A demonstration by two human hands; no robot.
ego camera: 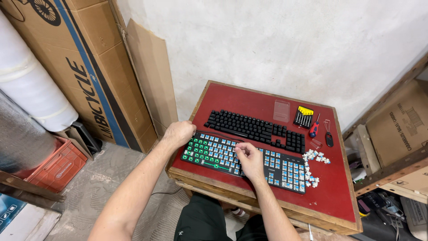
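Our left hand is curled, fingers folded down over the far left corner of the stripped keyboard, gripping its edge. Our right hand sits over the middle of the same board, fingertips drawn together in a pinch on one switch; whether a small tool is between them, we cannot tell. The stripped keyboard is a flat black rectangle near the front edge of the table, its caps removed, exposing rows of square blue-topped switches on a plate lit green at the left end. Just behind it lie the black keycaps, set out in rows. A loose pile of pulled switches lies right of the board. Beyond lie a clear plastic lid, a yellow-and-black screwdriver set, a red-handled screwdriver and a wire puller. The table has a matte red top framed in worn wood.
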